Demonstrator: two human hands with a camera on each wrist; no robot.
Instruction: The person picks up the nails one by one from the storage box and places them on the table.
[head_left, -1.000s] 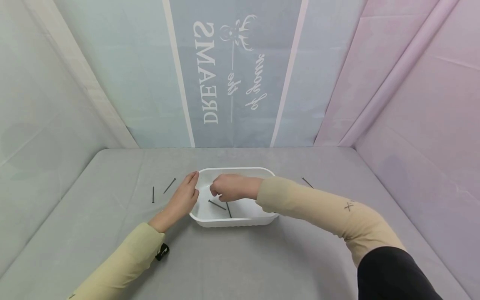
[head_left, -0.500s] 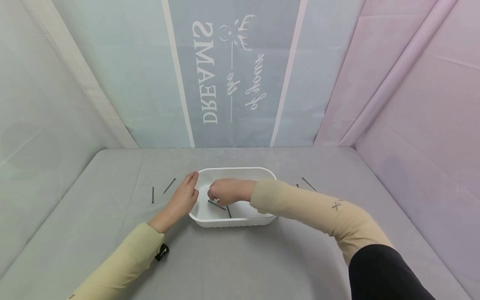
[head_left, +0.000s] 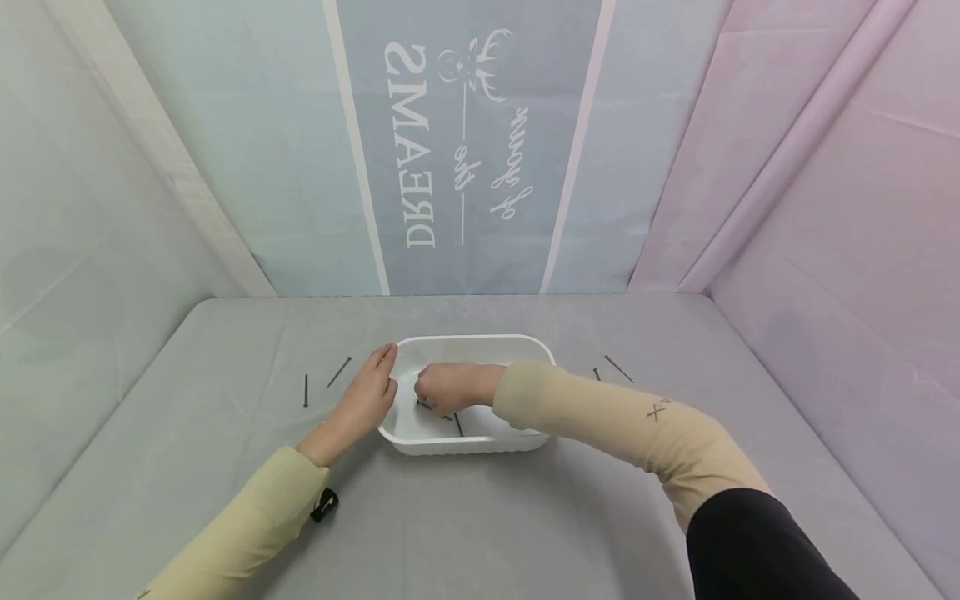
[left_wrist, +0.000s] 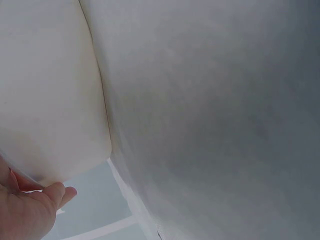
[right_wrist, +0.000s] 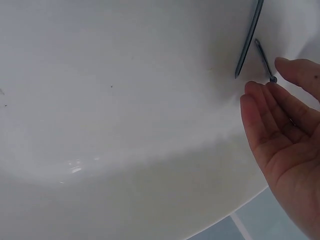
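Two nails [head_left: 448, 417] already in tray [head_left: 472, 341]; four left on table [head_left: 480, 517]. Right hand [head_left: 448, 387] inside tray, fingers loose, nail at fingertips. Left hand [head_left: 366, 396] flat against tray side.

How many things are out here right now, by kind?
Dark nails: 6 (2 in the tray, 2 left of it, 2 right of it)
White tray: 1
Total: 7

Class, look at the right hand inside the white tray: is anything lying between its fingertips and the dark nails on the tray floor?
Nothing visible. The right hand is open over the white tray, its fingertips right at the head of one dark nail; a second nail lies beside it.
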